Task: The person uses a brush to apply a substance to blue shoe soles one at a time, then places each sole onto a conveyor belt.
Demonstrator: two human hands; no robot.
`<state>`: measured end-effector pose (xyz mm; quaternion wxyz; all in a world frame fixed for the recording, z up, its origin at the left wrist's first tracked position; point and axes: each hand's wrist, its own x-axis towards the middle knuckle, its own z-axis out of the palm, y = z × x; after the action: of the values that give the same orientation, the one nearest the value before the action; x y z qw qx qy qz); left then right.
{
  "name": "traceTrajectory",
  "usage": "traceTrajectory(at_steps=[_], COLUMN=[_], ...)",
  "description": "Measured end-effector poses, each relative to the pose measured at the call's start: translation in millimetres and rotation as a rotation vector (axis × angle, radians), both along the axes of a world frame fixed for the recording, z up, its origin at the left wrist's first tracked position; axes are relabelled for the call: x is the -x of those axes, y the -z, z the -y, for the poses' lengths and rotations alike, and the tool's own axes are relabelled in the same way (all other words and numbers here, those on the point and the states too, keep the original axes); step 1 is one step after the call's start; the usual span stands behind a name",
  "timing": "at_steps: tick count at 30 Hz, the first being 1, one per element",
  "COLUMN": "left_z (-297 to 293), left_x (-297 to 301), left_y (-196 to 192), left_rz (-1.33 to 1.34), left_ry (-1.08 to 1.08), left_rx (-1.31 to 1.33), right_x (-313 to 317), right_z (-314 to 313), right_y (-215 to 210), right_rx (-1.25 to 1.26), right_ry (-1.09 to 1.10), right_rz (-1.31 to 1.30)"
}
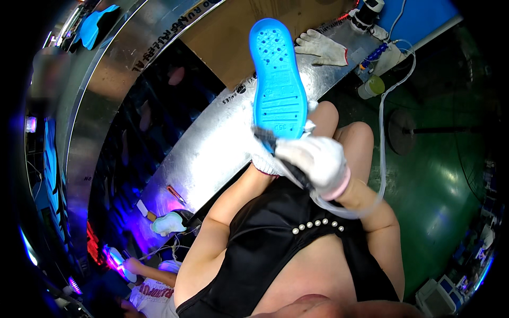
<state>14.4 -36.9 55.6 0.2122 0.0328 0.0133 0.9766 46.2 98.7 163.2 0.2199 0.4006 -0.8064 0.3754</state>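
Observation:
A bright blue shoe sole [278, 85] is held up above the metal bench, its perforated end pointing away from me. My left hand [265, 163], in a white knit glove, grips the sole from underneath near its close end. Most of its fingers are behind the sole; some white fingertips show past the right edge. My right hand [318, 161], gloved in white and slightly blurred, is closed round a black handheld tool [265, 139]. The tool's dark tip lies over the sole's near left edge; whether it touches cannot be made out. A clear hose [380, 153] runs to the right hand.
On the metal bench [207, 143] lie an empty white glove [321, 46], a red-handled tool [176, 194] and a pale sole [168, 224]. A yellow-green container [371, 87] stands beyond my knees. A long metal-edged line [101, 95] runs at left. A co-worker's hand [132, 265] holds a lit sole.

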Motion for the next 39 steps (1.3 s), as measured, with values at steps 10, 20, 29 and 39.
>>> traceTrajectory(at_steps=[10,20,29,39], left_z=[23.2,52.9,70.8,86.3], left_x=[18.1,32.1,44.8,53.5], left_y=[-34.0,-69.2,-88.6,-83.0], left_rz=[-0.166,-0.143,-0.268,-0.432], left_ry=[0.166,0.350,0.422,0.170], left_rx=[0.013,0.585,0.853,1.164], right_x=[-4.6,8.9,13.7,8.8], right_z=[-6.9,-14.5,-20.5,-32.8], right_y=[-12.9,-21.6,-21.6,-34.9], right_rx=[0.121,0.030,0.118,-0.347], right_ry=[-0.021,-0.153,-0.119,-0.099], right_rz=[0.235,0.368,0.484,0.151])
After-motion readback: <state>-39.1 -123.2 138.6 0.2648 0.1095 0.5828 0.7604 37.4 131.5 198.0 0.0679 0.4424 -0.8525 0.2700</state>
